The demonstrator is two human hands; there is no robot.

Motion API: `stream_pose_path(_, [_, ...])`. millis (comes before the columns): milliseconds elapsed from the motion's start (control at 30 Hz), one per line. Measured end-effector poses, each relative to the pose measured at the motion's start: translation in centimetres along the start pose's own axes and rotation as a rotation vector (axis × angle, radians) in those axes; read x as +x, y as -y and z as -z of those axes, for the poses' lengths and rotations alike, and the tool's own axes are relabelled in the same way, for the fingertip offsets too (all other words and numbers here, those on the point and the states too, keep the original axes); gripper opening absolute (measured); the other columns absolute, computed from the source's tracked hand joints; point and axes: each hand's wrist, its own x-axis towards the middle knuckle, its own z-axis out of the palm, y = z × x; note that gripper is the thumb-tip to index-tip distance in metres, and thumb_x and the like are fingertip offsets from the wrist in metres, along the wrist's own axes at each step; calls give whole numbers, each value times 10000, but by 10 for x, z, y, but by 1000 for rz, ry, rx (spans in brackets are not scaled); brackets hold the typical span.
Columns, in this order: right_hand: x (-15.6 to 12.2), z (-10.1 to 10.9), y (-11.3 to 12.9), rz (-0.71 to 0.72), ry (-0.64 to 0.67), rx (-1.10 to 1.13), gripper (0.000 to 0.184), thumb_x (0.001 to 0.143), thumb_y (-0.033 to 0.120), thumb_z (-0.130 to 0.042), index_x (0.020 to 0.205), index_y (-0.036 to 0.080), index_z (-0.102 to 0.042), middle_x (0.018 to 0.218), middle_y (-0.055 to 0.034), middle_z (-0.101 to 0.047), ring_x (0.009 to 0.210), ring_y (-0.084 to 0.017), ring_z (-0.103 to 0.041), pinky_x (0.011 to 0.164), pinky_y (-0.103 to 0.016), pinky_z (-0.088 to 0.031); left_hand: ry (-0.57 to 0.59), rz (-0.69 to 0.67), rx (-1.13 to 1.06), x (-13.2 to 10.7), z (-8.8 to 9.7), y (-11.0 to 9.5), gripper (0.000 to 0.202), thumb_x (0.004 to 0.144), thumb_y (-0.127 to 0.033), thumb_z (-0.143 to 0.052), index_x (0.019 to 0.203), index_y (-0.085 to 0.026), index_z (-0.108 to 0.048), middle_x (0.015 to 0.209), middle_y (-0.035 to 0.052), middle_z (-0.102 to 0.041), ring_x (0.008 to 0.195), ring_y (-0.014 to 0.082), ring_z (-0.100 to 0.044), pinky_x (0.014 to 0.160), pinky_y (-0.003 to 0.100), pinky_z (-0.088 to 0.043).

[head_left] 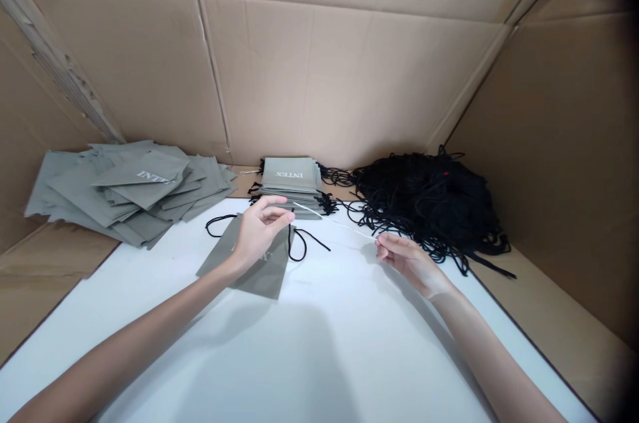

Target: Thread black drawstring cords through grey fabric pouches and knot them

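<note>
A grey fabric pouch [267, 275] lies flat on the white table [319, 343], with a black drawstring [299, 246] looping out of its top at both sides. My left hand [259, 230] rests over the pouch's upper edge, fingers pinched at the cord channel. A thin white threading rod [339, 223] runs from those fingers to my right hand [407, 260], which pinches its other end just right of the pouch.
A neat stack of grey pouches printed INTEX [292, 180] stands behind the hands. A loose heap of grey pouches [130, 190] lies at the left. A big tangle of black cords [424, 203] fills the right. Cardboard walls [349, 76] enclose the table.
</note>
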Motion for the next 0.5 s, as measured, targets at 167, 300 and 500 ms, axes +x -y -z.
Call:
stream_pose_path(167, [0, -1, 0, -6, 6, -2, 346, 695, 504, -828, 723, 191, -683, 677, -10, -554, 680, -156, -492, 686, -294, -424, -5, -16, 0, 0, 0, -1, 378, 744, -372, -779, 1043, -186, -642, 837, 61, -754, 839, 231, -700, 796, 341, -529])
stream_pose_path(300, [0, -1, 1, -8, 8, -6, 350, 689, 506, -832, 714, 189, -685, 680, -11, -559, 699, -159, -495, 696, -293, -420, -3, -19, -1, 1, 0, 0, 385, 734, -366, -787, 1039, -184, -639, 837, 61, -748, 839, 227, -695, 805, 340, -524])
stream_pose_path(500, [0, 0, 0, -3, 9, -12, 338, 702, 500, -823, 714, 191, -686, 679, -15, -558, 699, -165, -496, 700, -299, -419, 4, -12, -7, 2, 0, 0, 379, 737, -372, -784, 1036, -183, -648, 828, 54, -739, 826, 216, -689, 775, 315, -524])
